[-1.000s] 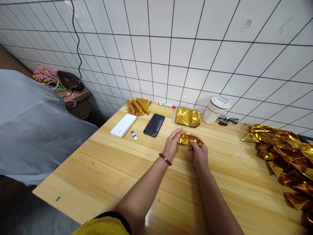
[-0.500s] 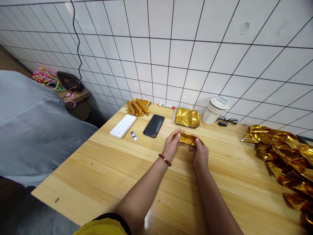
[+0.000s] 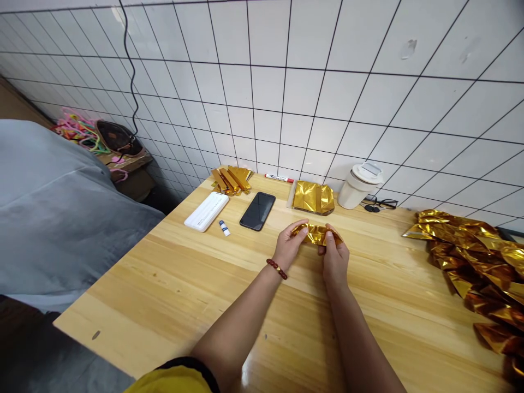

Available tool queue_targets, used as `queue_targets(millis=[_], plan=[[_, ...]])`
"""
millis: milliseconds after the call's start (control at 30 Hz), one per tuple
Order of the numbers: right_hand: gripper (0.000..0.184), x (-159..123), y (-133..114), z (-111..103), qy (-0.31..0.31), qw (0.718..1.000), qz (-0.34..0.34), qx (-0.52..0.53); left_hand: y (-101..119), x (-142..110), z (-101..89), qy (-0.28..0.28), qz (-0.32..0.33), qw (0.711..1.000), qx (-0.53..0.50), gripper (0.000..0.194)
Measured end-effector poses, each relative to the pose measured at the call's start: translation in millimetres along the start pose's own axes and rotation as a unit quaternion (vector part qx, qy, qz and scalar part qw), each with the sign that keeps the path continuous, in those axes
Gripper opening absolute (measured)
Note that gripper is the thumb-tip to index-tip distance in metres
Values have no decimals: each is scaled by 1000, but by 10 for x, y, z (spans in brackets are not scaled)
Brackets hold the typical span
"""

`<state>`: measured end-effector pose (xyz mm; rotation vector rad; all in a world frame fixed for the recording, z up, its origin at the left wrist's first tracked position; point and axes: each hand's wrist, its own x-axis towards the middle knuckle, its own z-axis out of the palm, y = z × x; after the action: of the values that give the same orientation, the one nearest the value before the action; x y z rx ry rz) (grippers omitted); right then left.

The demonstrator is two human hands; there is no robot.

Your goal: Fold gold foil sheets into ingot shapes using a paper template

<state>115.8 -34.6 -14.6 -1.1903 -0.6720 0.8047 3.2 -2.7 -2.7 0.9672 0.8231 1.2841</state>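
I see the folded gold foil [image 3: 315,234] right of the black phone [image 3: 257,210] and nearer the camera. Left hand [image 3: 287,244] pinches one end, thumb on the near face, fingers behind; right hand [image 3: 335,262] has the other end the same way, both closed down to the foil's thickness. Rear fingertips mostly hidden. Can't tell whether the foil touches the table [image 3: 204,311]. Left of the phone: white block [image 3: 207,211], with a blue-and-white tube [image 3: 224,228] between the two, camera side. Behind the phone: gold strips [image 3: 231,180] to the left, red-capped marker [image 3: 279,178] to the right. Right of the phone, farther back: gold foil packet [image 3: 313,197], then lidded cup [image 3: 360,185]. Gold foil heap [image 3: 470,245] sits far right of it.
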Motion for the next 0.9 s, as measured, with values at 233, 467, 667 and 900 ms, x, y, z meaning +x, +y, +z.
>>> queue_targets(millis=[233, 467, 667, 900], plan=[[52, 4, 1, 2, 43, 999, -13, 12, -24, -5, -15, -14, -1, 1000, 5, 38], [59, -48, 5, -1, 6, 996, -34, -86, 22, -37, 7, -54, 11, 999, 1, 39], [64, -61, -58, 25, 13, 998, -12, -52, -20, 4, -21, -39, 11, 999, -6, 36], [68, -72, -72, 32, -23, 997, 7, -67, 61, -31, 11, -70, -74, 986, -134, 43]])
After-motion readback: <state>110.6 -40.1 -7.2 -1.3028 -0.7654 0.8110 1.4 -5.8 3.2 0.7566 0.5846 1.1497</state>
